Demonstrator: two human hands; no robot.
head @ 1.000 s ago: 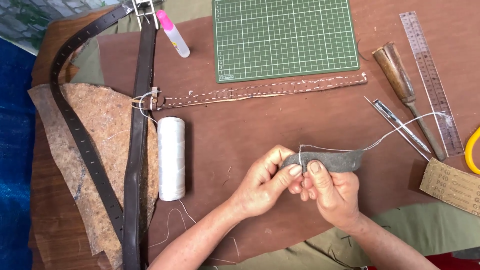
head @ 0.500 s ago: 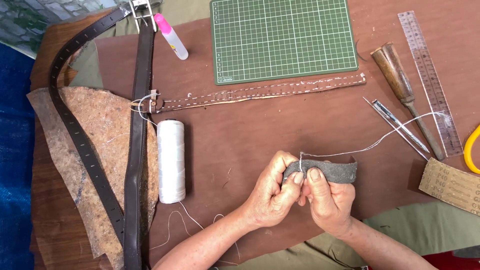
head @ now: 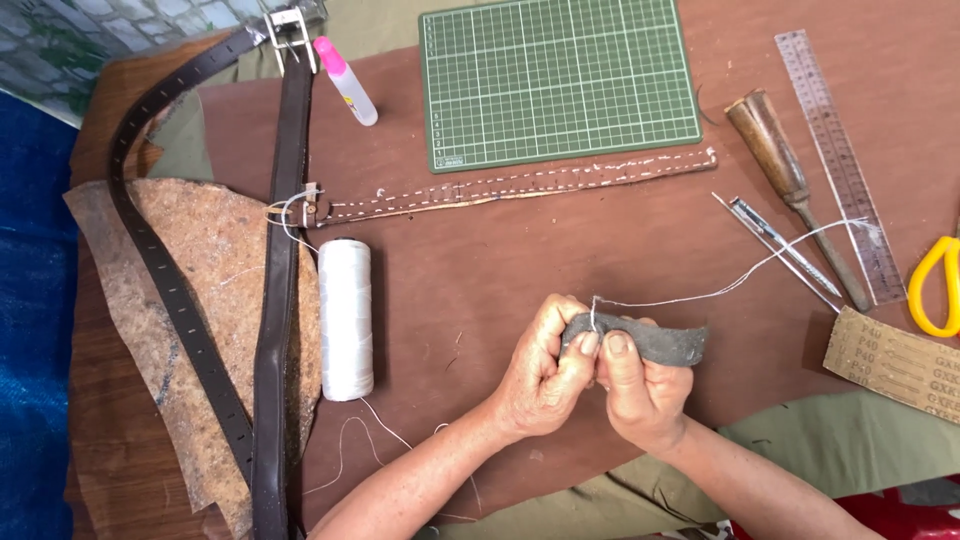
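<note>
Bright, even light falls from above across the whole bench (head: 520, 250), with no dim corner. Shadows are soft and short: a faint one lies under the left hand (head: 545, 375) and right hand (head: 640, 385), another along the right side of the white thread spool (head: 346, 318). A mild sheen shows on the dark belt (head: 275, 300) and on the clear ruler (head: 835, 150), but nothing is blown out. Focus is sharp from near to far; the grid of the green cutting mat (head: 555, 80) reads crisply. No motion blur shows. Straight edges bend only slightly toward the frame's edges.
</note>
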